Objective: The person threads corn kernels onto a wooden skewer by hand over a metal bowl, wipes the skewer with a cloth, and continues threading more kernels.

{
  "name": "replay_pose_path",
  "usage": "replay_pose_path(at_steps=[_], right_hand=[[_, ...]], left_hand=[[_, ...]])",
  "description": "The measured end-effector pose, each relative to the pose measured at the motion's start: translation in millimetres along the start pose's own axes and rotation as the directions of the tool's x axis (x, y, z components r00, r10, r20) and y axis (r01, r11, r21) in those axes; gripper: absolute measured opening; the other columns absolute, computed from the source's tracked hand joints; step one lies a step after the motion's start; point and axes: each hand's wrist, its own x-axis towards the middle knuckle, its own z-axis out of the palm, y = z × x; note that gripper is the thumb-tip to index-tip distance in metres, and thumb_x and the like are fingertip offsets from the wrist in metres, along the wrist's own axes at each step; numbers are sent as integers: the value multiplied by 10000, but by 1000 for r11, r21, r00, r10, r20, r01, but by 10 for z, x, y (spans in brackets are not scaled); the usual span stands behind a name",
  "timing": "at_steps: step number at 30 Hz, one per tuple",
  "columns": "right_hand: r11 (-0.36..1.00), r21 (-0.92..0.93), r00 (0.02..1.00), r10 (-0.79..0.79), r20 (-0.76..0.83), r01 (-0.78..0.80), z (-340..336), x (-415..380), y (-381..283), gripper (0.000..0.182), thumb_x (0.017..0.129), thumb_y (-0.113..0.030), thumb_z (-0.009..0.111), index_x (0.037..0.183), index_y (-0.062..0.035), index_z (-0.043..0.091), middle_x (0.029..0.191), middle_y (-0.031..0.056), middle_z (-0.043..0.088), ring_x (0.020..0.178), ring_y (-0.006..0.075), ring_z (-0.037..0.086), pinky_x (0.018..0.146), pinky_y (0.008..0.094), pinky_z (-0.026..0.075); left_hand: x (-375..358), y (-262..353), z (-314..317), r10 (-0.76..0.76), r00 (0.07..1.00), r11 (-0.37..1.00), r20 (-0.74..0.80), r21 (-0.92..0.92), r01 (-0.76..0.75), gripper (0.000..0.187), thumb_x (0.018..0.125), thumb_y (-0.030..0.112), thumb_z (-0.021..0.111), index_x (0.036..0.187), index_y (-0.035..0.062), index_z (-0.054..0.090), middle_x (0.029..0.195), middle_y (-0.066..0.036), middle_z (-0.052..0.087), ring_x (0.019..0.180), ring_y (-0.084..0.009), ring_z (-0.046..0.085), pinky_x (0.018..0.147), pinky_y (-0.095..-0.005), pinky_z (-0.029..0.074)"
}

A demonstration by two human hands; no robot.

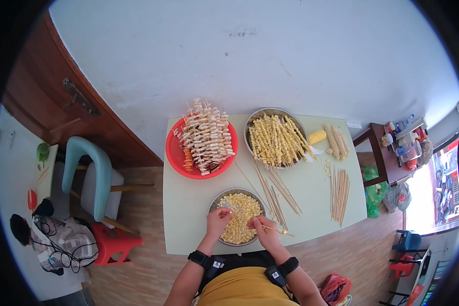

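A metal bowl full of loose yellow corn kernels stands at the table's near edge. Over its left side is my left hand, its fingers pinched; what they hold, if anything, is too small to name. My right hand, at the bowl's right rim, is closed on a wooden skewer that points right and has a few kernels near its far part. Bare skewers lie to the right of the bowl.
A red basin holds skewers of pale slices. Beside it, a metal bowl holds corn skewers. Corn cobs and more bare skewers lie at the right. A blue chair and red stool stand left.
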Motion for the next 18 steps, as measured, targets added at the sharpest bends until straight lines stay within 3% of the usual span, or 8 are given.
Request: replay_pose_path(at_steps=[8, 12, 14, 16, 18], right_hand=[[997, -62, 999, -44, 28, 45, -9, -11, -21, 219, 873, -108, 449, 781, 53, 567, 698, 78, 597, 657, 119, 579, 616, 229, 465], [953, -254, 986, -156, 59, 166, 4, -8, 23, 199, 861, -110, 465, 778, 30, 579, 685, 92, 598, 646, 133, 591, 597, 237, 464], [923, -319, 976, -202, 79, 217, 13, -11, 30, 192, 857, -112, 470, 777, 21, 583, 683, 95, 599, 642, 137, 594, 591, 238, 463], [966, -226, 992, -122, 44, 129, 20, -11, -3, 178, 844, -131, 495, 767, 3, 583, 693, 114, 598, 641, 191, 599, 592, 269, 466], [947, -287, 989, -136, 59, 147, 16, 2, -41, 179, 847, -123, 488, 772, 8, 585, 693, 103, 600, 648, 166, 595, 597, 254, 463]], left_hand=[[-45, 78, 39, 19, 999, 1000, -42, 18, -19, 142, 694, 41, 622, 828, -7, 625, 677, -84, 627, 631, -127, 612, 595, -231, 481], [-78, 145, 68, 35, 998, 998, -56, 54, -32, 136, 701, 24, 612, 830, -17, 624, 681, -86, 628, 645, -126, 614, 597, -224, 484], [-117, 208, 86, -42, 999, 999, 17, -18, 42, 146, 721, 5, 594, 861, -27, 619, 714, -88, 631, 662, -131, 616, 598, -218, 488], [-125, 217, 93, -52, 998, 996, 32, -72, 54, 155, 730, -1, 588, 880, -29, 614, 733, -89, 630, 673, -132, 616, 604, -217, 489], [-161, 278, 123, -64, 997, 990, 50, -124, 70, 165, 738, -7, 582, 899, -31, 610, 752, -89, 629, 684, -133, 615, 610, -216, 489]])
